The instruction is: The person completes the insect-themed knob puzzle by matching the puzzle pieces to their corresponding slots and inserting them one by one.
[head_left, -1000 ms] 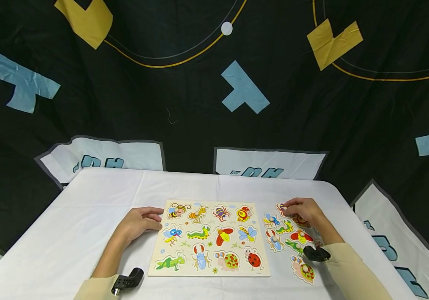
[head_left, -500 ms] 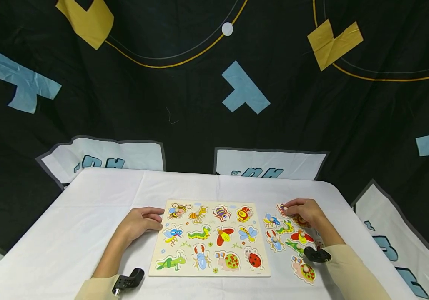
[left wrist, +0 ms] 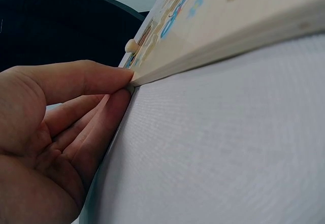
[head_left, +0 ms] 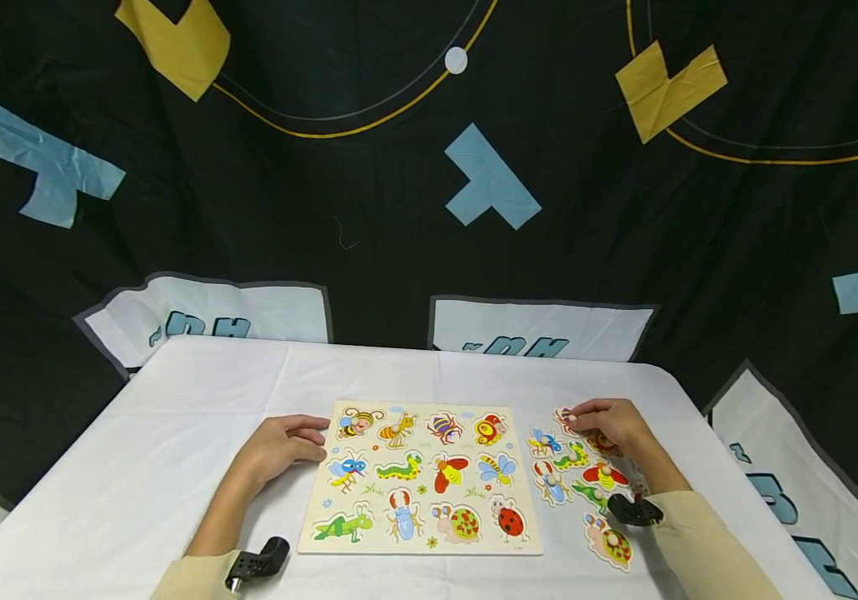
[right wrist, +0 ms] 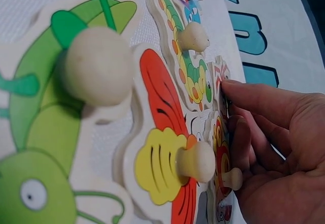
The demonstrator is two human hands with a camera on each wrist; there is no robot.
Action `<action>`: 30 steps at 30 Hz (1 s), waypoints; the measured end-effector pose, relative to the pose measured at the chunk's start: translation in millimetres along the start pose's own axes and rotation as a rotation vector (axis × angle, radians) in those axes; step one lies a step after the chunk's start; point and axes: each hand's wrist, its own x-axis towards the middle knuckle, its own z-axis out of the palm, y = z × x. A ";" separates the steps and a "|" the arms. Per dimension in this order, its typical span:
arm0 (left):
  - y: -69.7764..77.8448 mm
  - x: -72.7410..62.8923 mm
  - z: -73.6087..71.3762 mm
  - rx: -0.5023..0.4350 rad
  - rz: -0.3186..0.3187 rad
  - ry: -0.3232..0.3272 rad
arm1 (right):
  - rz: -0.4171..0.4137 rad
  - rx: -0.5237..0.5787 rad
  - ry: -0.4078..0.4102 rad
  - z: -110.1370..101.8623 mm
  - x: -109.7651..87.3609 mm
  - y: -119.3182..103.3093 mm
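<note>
A pale wooden puzzle board (head_left: pixel 429 454) printed with insects lies on the white-covered table. My left hand (head_left: pixel 278 450) rests at its left side, thumb and fingertips touching the edge; the left wrist view shows the thumb (left wrist: pixel 86 76) right at the board's rim. Beyond the board's right side, my right hand (head_left: pixel 614 423) pinches a spider puzzle piece (head_left: pixel 563 416). The thumb tip meets that piece in the right wrist view, where my index fingertip is hidden. Partly under my right hand lies a red-and-yellow puzzle piece (right wrist: pixel 220 148) with a knob.
Loose knobbed pieces lie close together right of the board: a mosquito (head_left: pixel 544 442), a caterpillar (head_left: pixel 570 455), a stag beetle (head_left: pixel 551 483), a red-winged firefly (head_left: pixel 604 475), a green grasshopper (head_left: pixel 589 496) and a snail (head_left: pixel 609 543). A black curtain (head_left: pixel 383 242) hangs behind the table.
</note>
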 end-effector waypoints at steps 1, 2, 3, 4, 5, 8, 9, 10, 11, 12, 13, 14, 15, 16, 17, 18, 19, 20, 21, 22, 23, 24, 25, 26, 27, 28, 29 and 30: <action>0.2 0.1 0.2 -0.001 -0.006 0.003 | -0.001 0.003 0.000 -0.1 0.2 0.0; 0.4 0.2 0.4 -0.003 -0.012 0.006 | -0.002 0.004 -0.002 -0.3 0.5 0.1; 0.6 0.3 0.5 -0.002 -0.016 0.006 | -0.005 0.004 -0.003 -0.4 0.6 0.0; 1.0 0.4 0.6 -0.001 -0.021 0.008 | -0.004 0.007 0.000 -0.4 0.7 -0.2; 1.1 0.6 0.5 0.001 -0.024 0.009 | 0.000 0.010 0.004 -0.2 0.8 -0.8; 1.3 0.9 0.1 0.000 -0.030 0.014 | -0.012 -0.007 0.002 -0.2 1.2 -1.6; 1.4 0.7 -0.2 0.002 -0.026 0.009 | -0.014 -0.011 0.002 -0.1 1.3 -2.1; 1.6 0.5 -0.3 0.001 -0.028 0.011 | -0.012 -0.015 0.002 -0.1 1.3 -2.6; 1.4 0.4 -0.3 0.000 -0.028 0.010 | -0.011 -0.019 0.000 -0.3 1.2 -3.1; 1.5 0.2 -0.4 -0.004 -0.030 0.010 | -0.014 -0.025 -0.001 -0.5 1.2 -3.4; 1.7 -0.1 -0.5 -0.002 -0.025 0.007 | -0.014 -0.027 -0.002 -0.8 1.1 -3.9; 1.9 -0.4 -0.5 -0.005 -0.021 0.003 | -0.013 -0.030 -0.002 -1.1 1.1 -4.3; 1.7 -0.6 -0.4 -0.006 -0.019 0.001 | -0.014 -0.034 -0.003 -1.4 0.8 -4.7; 1.6 -0.5 -0.3 -0.011 -0.019 0.003 | -0.015 -0.038 -0.005 -1.6 0.5 -5.1; 1.4 -0.4 -0.3 -0.015 -0.015 0.001 | -0.018 -0.043 -0.004 -1.7 0.5 -5.2; 1.2 -0.4 -0.3 -0.018 -0.012 0.000 | -0.025 -0.051 -0.003 -2.1 0.5 -5.5; 1.2 -0.6 -0.2 -0.019 -0.008 -0.002 | -0.030 -0.059 -0.003 -2.4 0.3 -5.8; 1.0 -0.4 -0.2 -0.024 -0.008 -0.002 | -0.036 -0.068 -0.003 -2.3 0.1 -6.1; 0.9 -0.4 -0.1 -0.023 -0.010 -0.002 | -0.042 -0.079 -0.002 -2.2 -0.1 -6.6; 0.7 -0.2 -0.1 -0.023 -0.011 -0.003 | -0.047 -0.087 0.000 -2.0 -0.2 -7.3; 0.5 -0.1 0.0 -0.019 -0.013 -0.003 | -0.052 -0.096 0.002 -1.7 -0.2 -7.9; 0.4 0.0 0.1 -0.016 -0.018 -0.002 | -0.057 -0.101 0.003 -1.4 -0.1 -8.6; 0.5 0.0 0.1 -0.016 -0.026 -0.003 | -0.059 -0.107 0.005 -0.8 -0.1 -9.3; 0.4 0.3 0.3 -0.011 -0.027 -0.003 | -0.063 -0.111 0.006 -0.1 -0.1 -10.0; 0.5 0.1 0.4 -0.009 -0.029 -0.003 | -0.068 -0.114 0.005 0.1 -0.2 -10.9; 0.4 0.4 0.3 -0.008 -0.027 -0.004 | -0.067 -0.112 0.006 0.7 -0.3 -11.7; 0.4 0.5 0.3 -0.011 -0.026 -0.003 | -0.067 -0.112 0.005 1.4 -0.3 -12.3; 0.8 0.3 0.3 -0.013 -0.024 -0.002 | -0.069 -0.111 0.004 2.0 -0.4 -13.0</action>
